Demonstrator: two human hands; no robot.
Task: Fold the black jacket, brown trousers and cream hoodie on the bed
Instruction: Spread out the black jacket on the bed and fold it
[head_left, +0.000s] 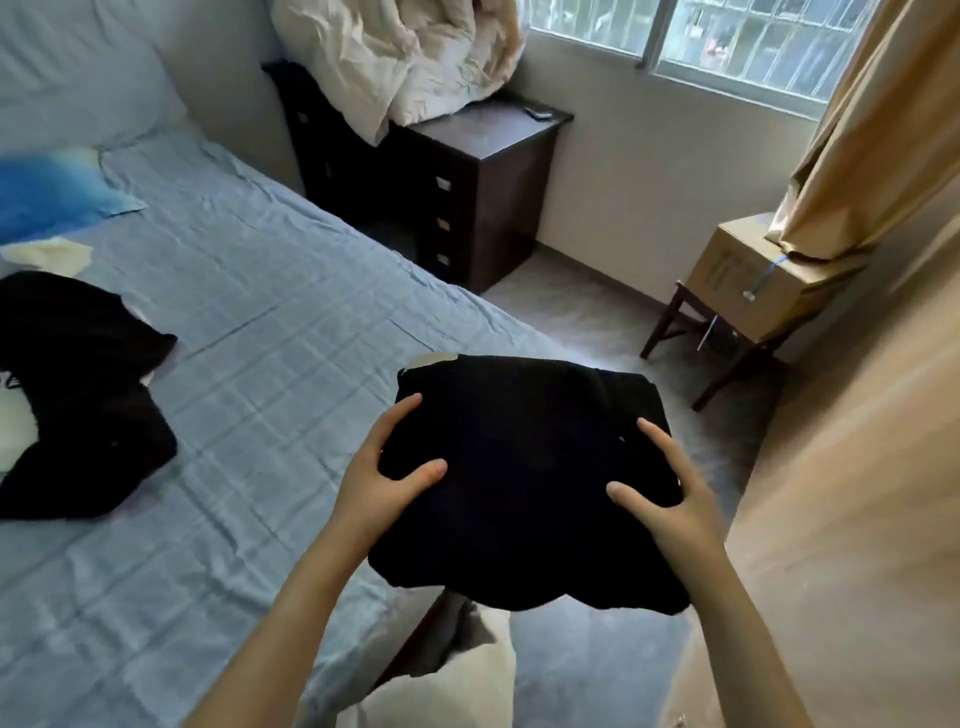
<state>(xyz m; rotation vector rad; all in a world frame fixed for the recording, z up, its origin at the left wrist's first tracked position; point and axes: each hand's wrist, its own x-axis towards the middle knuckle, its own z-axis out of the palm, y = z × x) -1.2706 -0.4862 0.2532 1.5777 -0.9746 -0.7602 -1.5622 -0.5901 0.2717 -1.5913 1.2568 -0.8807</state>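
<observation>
the black jacket (524, 478), folded into a soft, thick square, was held above the bed's (270, 332) corner, left hand (387, 480) and right hand (662, 496) gripping opposite sides, thumbs on top. the wrinkled blue sheet carried another dark crumpled garment (78, 395); a dark wooden nightstand (467, 192) stood beneath the window (727, 41).

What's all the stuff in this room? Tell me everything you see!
folded garment: one, black, held up over the bed corner
black garment: one, unfolded, left on the bed
bed: one, blue sheet
pillow: one, blue, at the head
drawers: one, dark brown, beside the bed
duvet: one, cream, heaped on the drawers
cardboard box: one, brown, on a stool
curtain: one, tan
window: one, barred
left hand: grips the folded garment
right hand: grips it too
</observation>
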